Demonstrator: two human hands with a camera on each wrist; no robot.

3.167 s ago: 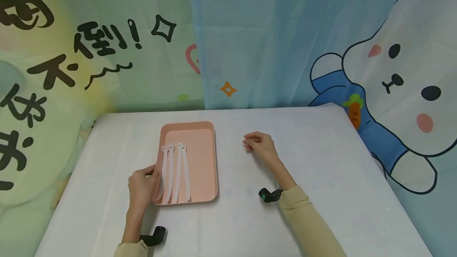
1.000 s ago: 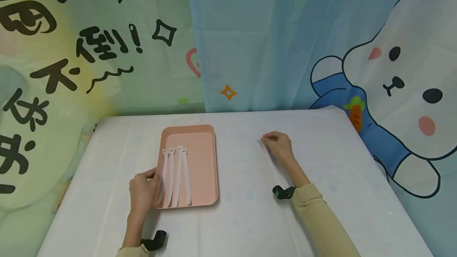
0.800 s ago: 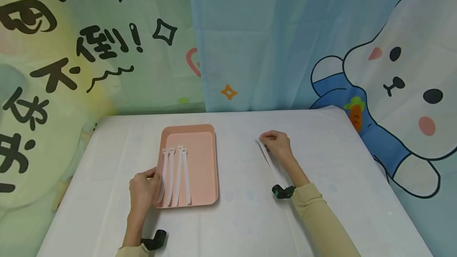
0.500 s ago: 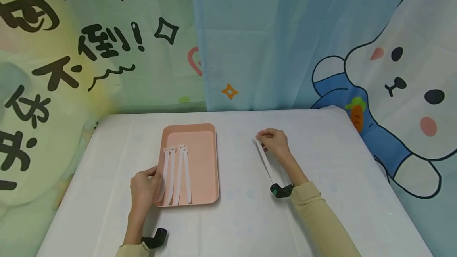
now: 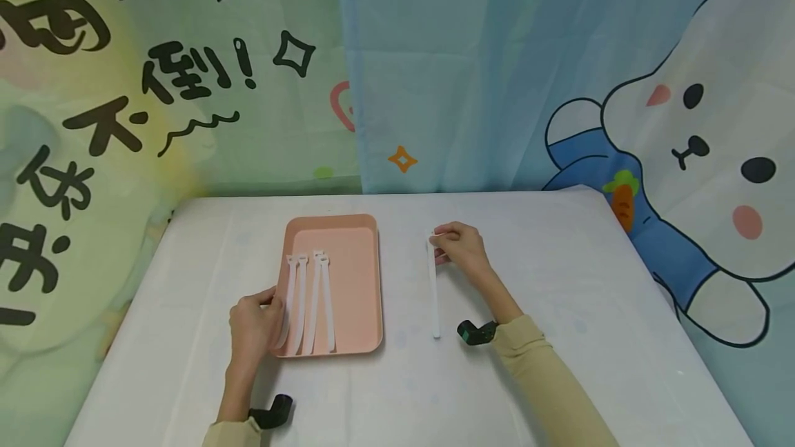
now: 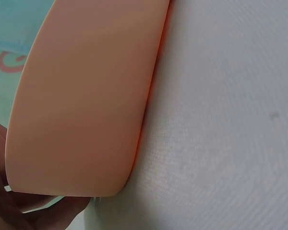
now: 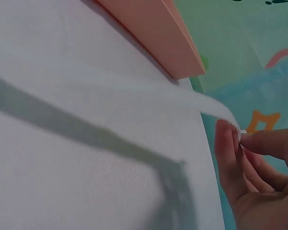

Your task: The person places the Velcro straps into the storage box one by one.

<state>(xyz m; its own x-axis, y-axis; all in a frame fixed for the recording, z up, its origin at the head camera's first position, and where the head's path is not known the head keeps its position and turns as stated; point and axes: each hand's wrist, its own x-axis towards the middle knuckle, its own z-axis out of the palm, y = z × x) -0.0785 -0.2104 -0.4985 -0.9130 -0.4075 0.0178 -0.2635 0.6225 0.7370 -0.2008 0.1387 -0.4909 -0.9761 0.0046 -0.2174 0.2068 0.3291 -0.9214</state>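
Note:
A pink rectangular tray (image 5: 352, 288) lies left of centre in the head view. Several slim white plastic straps (image 5: 328, 305) with small notched heads lie lengthwise in its left half. My left hand (image 5: 251, 326) grips the tray's left side near the front corner; in the left wrist view the tray's outer wall (image 6: 81, 105) covers part of the fingers. To the right of the tray, my right hand (image 5: 462, 248) pinches one end of another long white strap (image 5: 434, 295) between thumb and fingertips. That strap's free length runs toward the front of the table, curving near the grip in the right wrist view.
A white cloth covers the table (image 5: 397, 399). Behind it hangs a printed curtain (image 5: 422, 74) with lettering and a cartoon rabbit. Black wrist cameras (image 5: 477, 333) jut out from both wrists.
Around three seconds ago no strap showed in my right hand. Over the last second that hand has moved left with the strap, which swings clear of the wrist. The left hand keeps its hold.

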